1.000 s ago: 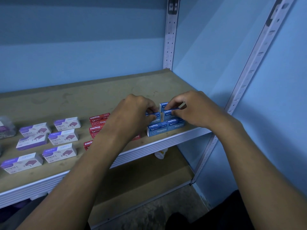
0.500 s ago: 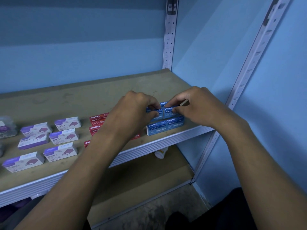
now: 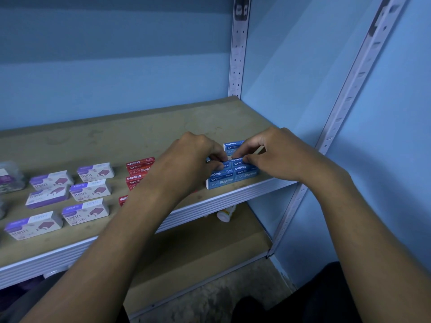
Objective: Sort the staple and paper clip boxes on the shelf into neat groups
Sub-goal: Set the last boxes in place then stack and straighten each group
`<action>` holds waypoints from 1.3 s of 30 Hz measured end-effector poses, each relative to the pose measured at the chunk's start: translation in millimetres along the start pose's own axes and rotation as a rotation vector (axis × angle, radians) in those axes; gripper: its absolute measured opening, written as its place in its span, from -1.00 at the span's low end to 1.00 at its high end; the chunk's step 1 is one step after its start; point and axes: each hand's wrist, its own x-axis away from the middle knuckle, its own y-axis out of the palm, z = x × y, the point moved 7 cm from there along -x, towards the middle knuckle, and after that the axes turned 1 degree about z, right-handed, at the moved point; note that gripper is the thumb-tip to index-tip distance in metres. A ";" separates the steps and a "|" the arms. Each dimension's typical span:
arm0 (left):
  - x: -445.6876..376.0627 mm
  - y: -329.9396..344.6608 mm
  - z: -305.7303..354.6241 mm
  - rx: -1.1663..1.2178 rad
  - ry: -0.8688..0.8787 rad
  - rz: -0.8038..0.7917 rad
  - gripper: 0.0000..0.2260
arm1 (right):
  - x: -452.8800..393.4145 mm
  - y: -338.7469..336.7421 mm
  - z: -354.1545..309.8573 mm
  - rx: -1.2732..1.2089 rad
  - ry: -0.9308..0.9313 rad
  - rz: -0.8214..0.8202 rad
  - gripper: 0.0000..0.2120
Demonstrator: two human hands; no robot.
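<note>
Both hands over the blue staple boxes at the right front corner of the shelf, close to the metal edge. Left hand curled, fingertips pinching the left end of a middle-row blue box; right hand curled likewise, thumb and forefinger pinching the right-hand box of that row. Front row of two blue boxes plainly readable, "Staples" facing the camera. Rear blue box only partly seen between the two hands; how many lie behind the knuckles, impossible to tell.

Red staple boxes just left of the blue group, in a column, right ends hidden under the left forearm; lowest one showing only a corner. Farther left, purple-and-white staple boxes in two loose columns, apart from one another. Clear container at the far left edge, cut off by the frame, contents hard to make out. Small white bottle on the lower shelf, top half hidden behind the shelf edge.
</note>
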 end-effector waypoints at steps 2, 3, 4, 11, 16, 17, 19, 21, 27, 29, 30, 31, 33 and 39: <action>0.2 1.3 0.1 -0.013 0.007 -0.015 -0.82 | 0.2 0.9 1.5 0.001 0.008 -0.005 -0.80; 0.3 1.9 -0.1 -0.018 0.009 -0.019 -0.82 | 0.0 0.9 2.0 0.000 0.010 -0.007 -0.80; 0.5 2.1 0.0 -0.016 0.011 -0.018 -0.83 | -0.3 1.0 2.4 0.001 0.010 -0.010 -0.80; 2.5 -1.9 0.2 0.000 0.034 0.040 -0.86 | 2.2 -1.3 1.6 -0.024 0.007 -0.044 -0.86; 5.0 2.8 1.0 0.045 -0.001 -0.026 -0.60 | 5.3 2.8 3.7 0.027 0.001 -0.129 -0.64; 5.0 3.9 1.6 0.038 -0.002 -0.042 -0.59 | 5.0 3.1 4.1 0.029 -0.001 -0.129 -0.64; 4.5 4.8 3.6 0.014 0.005 -0.060 -0.64 | 3.6 2.7 4.6 0.033 -0.002 -0.115 -0.66; 3.7 4.8 5.1 -0.007 0.011 -0.060 -0.70 | 2.5 2.6 4.3 0.044 -0.001 -0.109 -0.68; 1.2 7.2 7.3 -0.021 0.022 -0.054 -0.72 | 2.0 2.4 3.4 0.047 0.004 -0.114 -0.69; 0.7 7.4 6.9 -0.016 0.022 -0.052 -0.73 | 2.1 2.2 2.5 0.048 0.005 -0.109 -0.69; 0.5 7.5 6.7 -0.015 0.023 -0.050 -0.73 | 2.0 2.1 2.2 0.048 0.005 -0.107 -0.69; 0.5 7.5 6.2 -0.015 0.024 -0.049 -0.73 | 1.8 2.2 2.0 0.049 0.007 -0.107 -0.68; 1.0 8.0 5.3 -0.009 0.022 -0.046 -0.73 | 2.3 2.8 0.8 0.059 0.006 -0.117 -0.67; 1.7 -8.5 3.9 0.078 0.015 0.103 -0.55 | 5.0 -14.8 2.0 -0.009 0.022 0.022 -0.61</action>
